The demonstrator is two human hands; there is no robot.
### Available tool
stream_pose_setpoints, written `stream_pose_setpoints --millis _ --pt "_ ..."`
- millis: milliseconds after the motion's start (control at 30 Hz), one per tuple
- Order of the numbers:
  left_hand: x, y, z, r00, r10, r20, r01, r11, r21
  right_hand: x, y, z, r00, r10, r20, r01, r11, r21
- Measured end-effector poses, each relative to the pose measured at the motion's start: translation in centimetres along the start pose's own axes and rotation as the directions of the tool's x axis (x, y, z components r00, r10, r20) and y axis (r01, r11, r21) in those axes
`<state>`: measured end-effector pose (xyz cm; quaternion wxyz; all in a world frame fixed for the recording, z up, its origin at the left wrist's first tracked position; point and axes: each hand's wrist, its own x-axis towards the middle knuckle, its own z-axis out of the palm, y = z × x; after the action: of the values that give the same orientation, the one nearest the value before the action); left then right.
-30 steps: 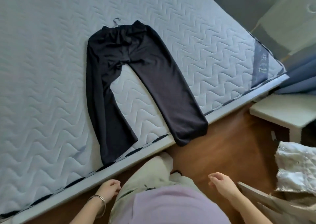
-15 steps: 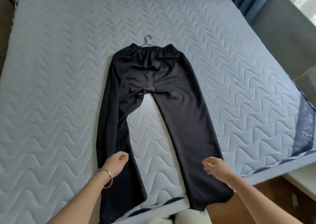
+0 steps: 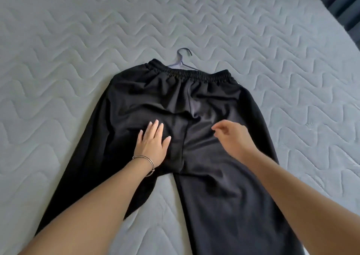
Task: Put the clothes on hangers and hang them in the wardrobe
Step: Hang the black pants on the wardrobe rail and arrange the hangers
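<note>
Trousers [image 3: 194,102] lie centred on mattress [image 3: 78,40], quilting open both sides.

Black trousers [image 3: 194,118] of smooth, faintly sheeny cloth; matt quilted fabric mattress [image 3: 68,50]; thin, smooth grey hanger [image 3: 182,58]; shiny metal bracelet [image 3: 145,162].

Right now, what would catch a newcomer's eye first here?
The black trousers spread flat across the pale quilted mattress. The left hand lies flat on them, the right hand hovers beside it, and a hanger peeks out above the waistband.
</note>
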<state>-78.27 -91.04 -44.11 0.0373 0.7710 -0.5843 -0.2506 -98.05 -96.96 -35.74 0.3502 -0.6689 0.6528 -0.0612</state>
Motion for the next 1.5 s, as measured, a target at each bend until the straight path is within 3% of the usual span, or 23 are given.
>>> stream_pose_setpoints --millis 133,200,367,433,600,767,867,933,1033,1067,1100,1167,1233,1300,1400,1433,1500 --pt "4.1 -1.6 3.3 0.967 0.124 -0.224 -0.075 0.974 0.214 11.2 -1.6 1.1 0.967 -0.206 -0.147 0.196 0.977 -0.083" --pt "4.6 -2.3 4.2 0.952 0.157 -0.261 -0.104 0.973 0.207 16.8 -2.8 1.4 0.932 -0.300 -0.202 0.269 0.949 -0.166" --pt "4.4 -2.3 4.2 0.954 0.168 -0.246 -0.111 0.967 0.229 24.3 -5.8 2.6 0.987 -0.150 -0.058 0.130 0.958 -0.255" --pt "4.3 -2.4 4.3 0.951 0.176 -0.252 -0.120 0.967 0.223 25.0 -6.4 2.4 0.990 -0.117 -0.083 0.097 0.973 -0.209" --pt "4.4 -2.3 4.4 0.938 0.183 -0.294 -0.117 0.966 0.229 22.7 -7.7 0.3 0.968 -0.186 -0.167 0.173 0.981 -0.089" --pt "4.5 -2.4 4.8 0.910 0.204 -0.361 -0.117 0.962 0.248 15.8 -5.4 -3.6 0.956 -0.235 -0.178 0.209 0.966 -0.151" --pt "3.5 -1.4 3.5 0.937 0.111 -0.330 -0.044 0.978 0.203 9.1 -3.1 -7.0 0.974 -0.166 -0.154 0.166 0.986 -0.016" --pt "1.7 -0.5 2.1 0.987 0.003 -0.161 0.020 0.989 0.144 4.3 -2.9 -8.9 0.992 -0.112 -0.062 0.117 0.989 0.095" --pt "-3.0 1.4 -1.4 0.996 -0.049 0.073 0.048 0.999 0.021 -2.4 -4.5 -10.9 0.992 -0.128 0.003 0.123 0.964 0.234" --pt "-5.3 2.2 -3.2 0.999 0.001 0.052 0.001 1.000 -0.026 -4.7 -5.3 -11.5 0.992 -0.129 0.004 0.122 0.946 0.301" --pt "-7.8 3.0 -5.4 0.996 0.071 -0.059 -0.076 0.993 -0.095 -7.1 -6.3 -12.1 0.992 -0.130 0.006 0.117 0.916 0.383" --pt "-13.6 5.4 -10.5 0.929 0.147 -0.339 -0.250 0.925 -0.286 -12.2 -8.7 -13.3 0.991 -0.128 0.033 0.090 0.839 0.536" --pt "-19.4 8.9 -16.5 0.866 0.153 -0.476 -0.386 0.810 -0.442 -17.5 -11.5 -14.9 0.989 -0.132 0.062 0.056 0.735 0.676" --pt "-24.5 12.6 -22.8 0.917 0.141 -0.373 -0.360 0.695 -0.623 -23.1 -14.5 -16.4 0.988 -0.144 0.063 0.044 0.637 0.770" --pt "-30.9 16.7 -31.5 0.987 0.105 -0.120 -0.153 0.414 -0.897 -31.4 -19.3 -18.1 0.958 -0.279 0.069 0.128 0.629 0.766" --pt "-32.9 17.2 -33.8 0.987 0.091 -0.129 -0.156 0.412 -0.898 -34.1 -20.7 -18.7 0.938 -0.339 0.074 0.177 0.653 0.736" --pt "-36.9 17.2 -37.7 0.975 0.040 -0.217 -0.202 0.555 -0.807 -38.8 -23.2 -20.4 0.891 -0.444 0.095 0.285 0.711 0.643"
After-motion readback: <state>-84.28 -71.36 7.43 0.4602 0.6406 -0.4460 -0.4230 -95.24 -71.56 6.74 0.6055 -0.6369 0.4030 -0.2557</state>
